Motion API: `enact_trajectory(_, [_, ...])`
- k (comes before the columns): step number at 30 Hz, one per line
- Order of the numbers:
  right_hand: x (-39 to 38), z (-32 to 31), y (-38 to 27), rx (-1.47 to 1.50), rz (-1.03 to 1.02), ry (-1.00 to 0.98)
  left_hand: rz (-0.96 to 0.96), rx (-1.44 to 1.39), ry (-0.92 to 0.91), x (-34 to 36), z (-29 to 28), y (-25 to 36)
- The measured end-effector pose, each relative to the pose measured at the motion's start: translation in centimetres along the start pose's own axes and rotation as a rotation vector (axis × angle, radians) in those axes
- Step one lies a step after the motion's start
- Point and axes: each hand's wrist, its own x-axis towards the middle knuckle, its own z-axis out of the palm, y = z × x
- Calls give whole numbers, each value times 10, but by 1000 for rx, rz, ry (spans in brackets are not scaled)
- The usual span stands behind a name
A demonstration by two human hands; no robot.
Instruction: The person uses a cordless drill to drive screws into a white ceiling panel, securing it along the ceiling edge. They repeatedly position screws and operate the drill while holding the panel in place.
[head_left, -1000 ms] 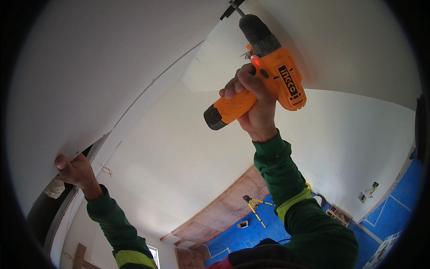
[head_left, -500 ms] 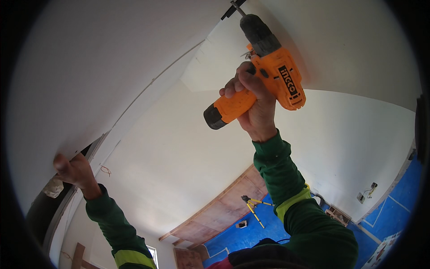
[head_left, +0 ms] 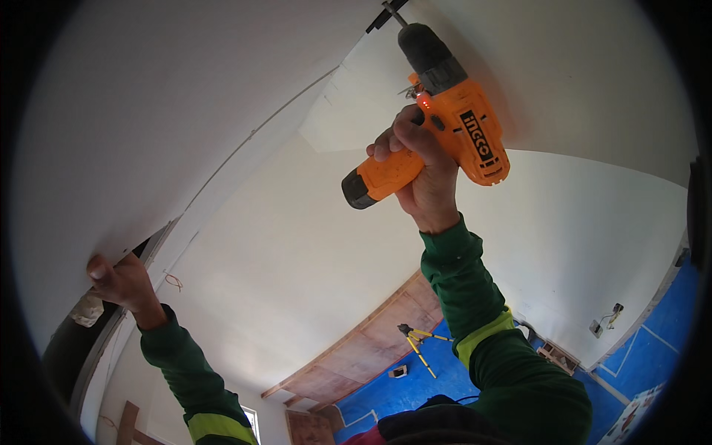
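My right hand point(head_left: 423, 163) grips an orange-and-black cordless drill point(head_left: 478, 130) around its handle, a small red light glowing on its body. The drill's bit reaches up to a narrow dark strip point(head_left: 377, 22) at the upper seam of the white boards. At the left, my left hand point(head_left: 126, 282) holds the edge of a white panel point(head_left: 111, 170), thumb on its face, some fingertips hidden. Behind that hand runs a dark gap with a crumpled pale lump point(head_left: 87, 310) in it. A thin orange wire loop point(head_left: 174, 282) hangs nearby.
A yellow tripod point(head_left: 419, 348) stands on blue floor covering point(head_left: 660, 311) beside a small box point(head_left: 397, 371) and wooden boarding point(head_left: 356, 348) along the wall. A wall socket box point(head_left: 595, 326) has loose wires. A wooden crate point(head_left: 556, 356) lies near my right arm.
The drill and my right hand have shifted very slightly to the right. The red light, off half a second ago, glows again. My left hand stays on the panel.
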Motion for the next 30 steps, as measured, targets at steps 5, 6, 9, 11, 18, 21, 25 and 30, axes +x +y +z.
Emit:
enact_trajectory(5, [0,0,-2,-2,2,8,-106,-290,54,0,0,7])
enact_trajectory(6, [1,0,-2,-2,1,6,-145,-363,58,0,1,8])
enact_trajectory(9, [2,0,-2,-8,-2,29,-170,-428,77,1,3,9])
enact_trajectory(11, [3,0,-3,-22,-3,13,-171,-428,71,2,3,9])
enact_trajectory(18, [6,0,-2,-81,-16,3,-203,-442,46,3,7,5])
enact_trajectory(21, [6,-1,-1,-86,-34,-4,-198,-399,32,3,8,6])
enact_trajectory(25, [7,-3,-3,-126,-31,17,85,126,43,4,10,3])
enact_trajectory(30, [-22,-7,-19,-213,-86,100,347,390,100,5,9,-5])
